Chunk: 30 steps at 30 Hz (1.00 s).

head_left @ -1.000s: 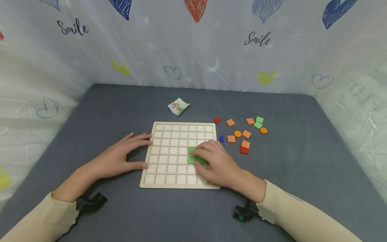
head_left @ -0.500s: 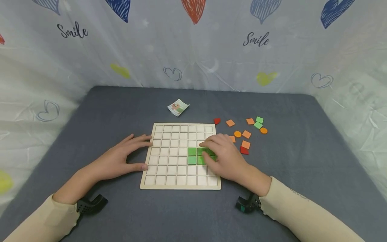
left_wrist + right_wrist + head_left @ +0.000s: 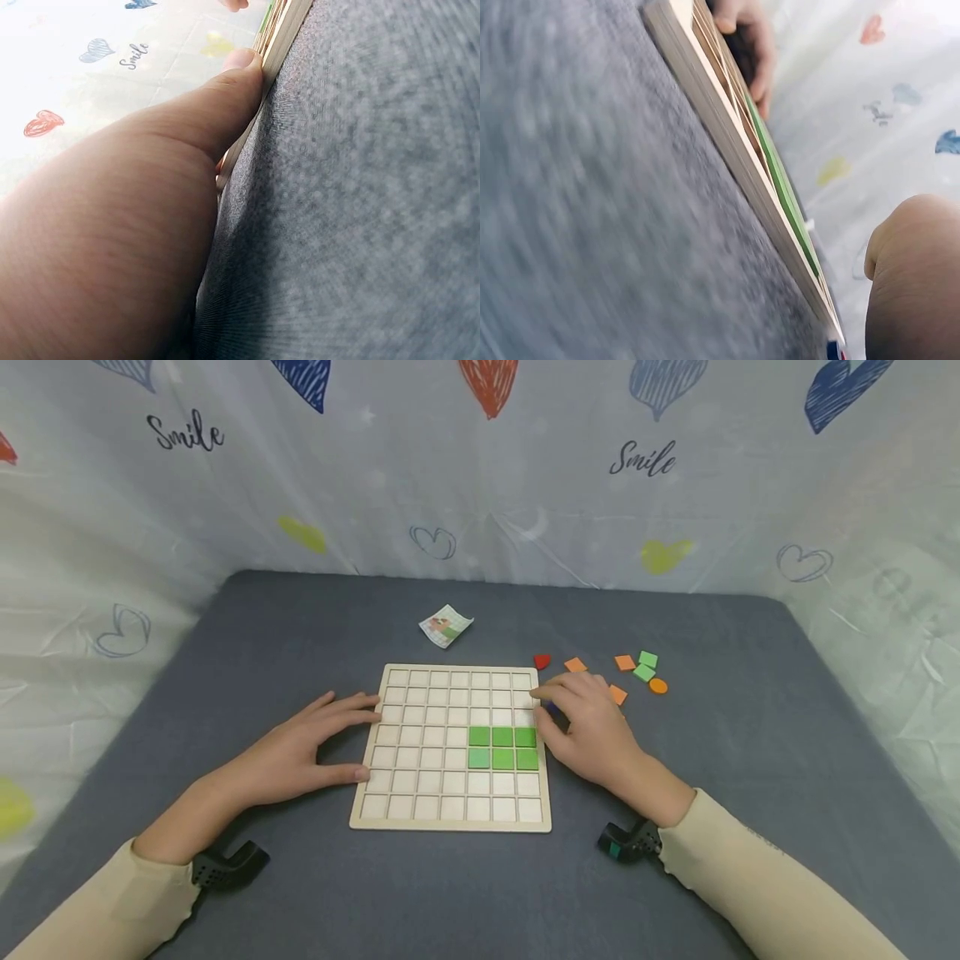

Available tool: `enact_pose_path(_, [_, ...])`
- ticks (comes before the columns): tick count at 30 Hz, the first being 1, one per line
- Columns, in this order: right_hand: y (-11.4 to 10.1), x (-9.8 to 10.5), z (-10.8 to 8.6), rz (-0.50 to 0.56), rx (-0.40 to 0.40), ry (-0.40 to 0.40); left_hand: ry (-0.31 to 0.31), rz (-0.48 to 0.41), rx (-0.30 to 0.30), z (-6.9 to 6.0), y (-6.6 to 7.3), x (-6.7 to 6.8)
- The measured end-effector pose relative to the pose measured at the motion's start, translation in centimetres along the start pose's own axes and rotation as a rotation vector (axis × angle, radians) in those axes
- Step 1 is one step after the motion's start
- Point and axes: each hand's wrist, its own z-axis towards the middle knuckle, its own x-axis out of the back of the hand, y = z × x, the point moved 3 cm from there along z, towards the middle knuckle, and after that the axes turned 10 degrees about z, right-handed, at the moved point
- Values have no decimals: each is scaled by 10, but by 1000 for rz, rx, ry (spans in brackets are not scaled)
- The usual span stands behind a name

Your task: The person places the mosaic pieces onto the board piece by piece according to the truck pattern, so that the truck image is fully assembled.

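A wooden grid board (image 3: 442, 822) lies flat on the dark table. Two rows of green squares (image 3: 502, 747) fill cells at its right side. The left hand (image 3: 288, 756) rests spread at the board's left edge, fingertips and thumb touching the frame; in the left wrist view its thumb (image 3: 217, 101) presses the rim. Over the board's right edge hovers the right hand (image 3: 588, 727), fingers bent loosely with a gap to the thumb and nothing visible between them. Beneath that hand a blue piece (image 3: 553, 710) partly shows. In the right wrist view, part of the right hand (image 3: 919, 277) appears beside the board.
A small patterned paper (image 3: 446, 627) lies behind the board. Right of the board are a red piece (image 3: 542, 662), orange squares (image 3: 625, 663), an orange disc (image 3: 658, 686) and green pieces (image 3: 648, 659). Printed curtains (image 3: 480, 485) stand behind the table.
The right hand has moved right, off the green squares to the board's right edge, uncovering them and covering some loose pieces. The left hand has stayed at the left edge.
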Motion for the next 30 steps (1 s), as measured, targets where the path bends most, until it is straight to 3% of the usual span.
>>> enact_pose_path(9, [13,16,-2,-62,-52,25,-3,-4,0,1,0,0])
enact_pose_path(17, [33,38,-10,-106,-100,102,-1,-2,-9,0,-1,-1])
enact_pose_path(30, [78,85,-36,-150,-335,169,2,0,-17,0,0,0])
